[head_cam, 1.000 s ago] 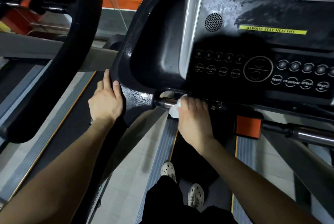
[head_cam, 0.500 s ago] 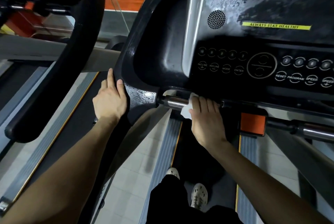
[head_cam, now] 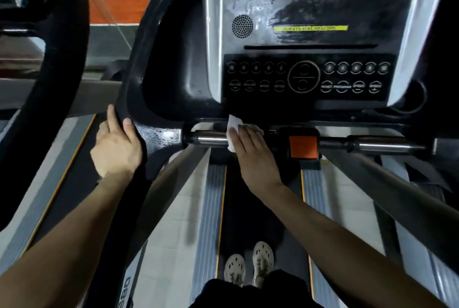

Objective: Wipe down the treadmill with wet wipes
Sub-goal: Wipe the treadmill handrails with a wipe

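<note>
Wipe: the wipe (head_cam: 233,128) is on the bar (head_cam: 211,137) under the console (head_cam: 308,99), left of the middle; one white corner stands out above your fingers and one below.
Right hand: your right hand (head_cam: 250,151) lies over the wipe with the fingers nearly straight and presses it on the bar. It does not pinch it.
Left hand: your left hand (head_cam: 116,148) rests on the edge of the black frame (head_cam: 124,99), thumb on the top face, index finger straight along the edge. It carries nothing.
How the wipe handles: I judge it light, thin, soft and wet, with no stiffness. It will fold and bunch easily.
How the bar handles: round, hard, shiny metal, probably slippery when wet.
Where to hold: keep the wipe under flat fingers and the palm, and let it wrap the bar so that the underside is reached too.
Care: the orange block (head_cam: 303,147) sits just right of your hand; go around it gently.
Progress: wet streaks show on the console, so I think it is already wiped.
</note>
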### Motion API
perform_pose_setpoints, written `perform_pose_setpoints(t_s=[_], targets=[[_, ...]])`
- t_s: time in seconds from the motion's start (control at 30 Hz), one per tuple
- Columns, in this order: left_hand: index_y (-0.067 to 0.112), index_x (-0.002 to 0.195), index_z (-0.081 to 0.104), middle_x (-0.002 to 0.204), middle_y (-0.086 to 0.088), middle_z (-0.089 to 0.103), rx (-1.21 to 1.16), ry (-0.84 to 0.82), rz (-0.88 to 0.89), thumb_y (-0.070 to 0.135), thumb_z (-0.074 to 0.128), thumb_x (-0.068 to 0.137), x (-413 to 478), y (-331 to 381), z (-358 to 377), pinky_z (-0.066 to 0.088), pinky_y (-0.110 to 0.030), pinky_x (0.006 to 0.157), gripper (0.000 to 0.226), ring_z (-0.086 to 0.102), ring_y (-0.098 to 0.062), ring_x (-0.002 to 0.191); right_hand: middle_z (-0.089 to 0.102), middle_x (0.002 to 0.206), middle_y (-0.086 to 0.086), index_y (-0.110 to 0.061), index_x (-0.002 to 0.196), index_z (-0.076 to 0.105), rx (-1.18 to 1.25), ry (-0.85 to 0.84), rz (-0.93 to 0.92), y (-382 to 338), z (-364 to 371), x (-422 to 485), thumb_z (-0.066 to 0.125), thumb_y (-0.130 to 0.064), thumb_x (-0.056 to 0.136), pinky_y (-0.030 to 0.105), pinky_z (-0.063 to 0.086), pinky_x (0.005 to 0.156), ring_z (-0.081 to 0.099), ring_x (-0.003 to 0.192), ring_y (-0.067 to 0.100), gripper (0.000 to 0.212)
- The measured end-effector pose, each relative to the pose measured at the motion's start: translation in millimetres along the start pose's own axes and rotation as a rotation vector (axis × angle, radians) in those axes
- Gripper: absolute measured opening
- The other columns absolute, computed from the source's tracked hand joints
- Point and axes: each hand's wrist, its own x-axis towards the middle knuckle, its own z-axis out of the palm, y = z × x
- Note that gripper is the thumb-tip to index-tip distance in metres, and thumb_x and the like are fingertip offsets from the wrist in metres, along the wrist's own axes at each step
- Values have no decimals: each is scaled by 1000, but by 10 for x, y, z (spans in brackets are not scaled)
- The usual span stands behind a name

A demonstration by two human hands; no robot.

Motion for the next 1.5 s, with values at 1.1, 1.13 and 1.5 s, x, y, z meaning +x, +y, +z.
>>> perform_pose_setpoints(t_s=[1.1,1.13,1.5], targets=[[9,139,61,130,-13,69,-152,-473,971,38,73,95,-604,1602,627,47,-46,106,53,65,-37,119,59,148,17,-7,139,62,84,54,278,-7,-391,-241,40,-16,94,44,40,121,56,136,37,51],[11,143,59,135,-12,68,-155,-500,961,38,72,96,-591,1604,616,44,-46,110,55,63,-35,124,60,144,18,-5,135,64,65,59,232,60,-417,-254,49,-9,91,42,47,115,59,131,38,46],[9,138,62,127,-14,70,-123,-409,1012,33,76,93,-626,1560,646,47,-44,104,52,66,-38,116,66,120,20,-1,122,68,100,-24,250,40,-803,-515,63,7,78,49,59,90,63,113,45,44]])
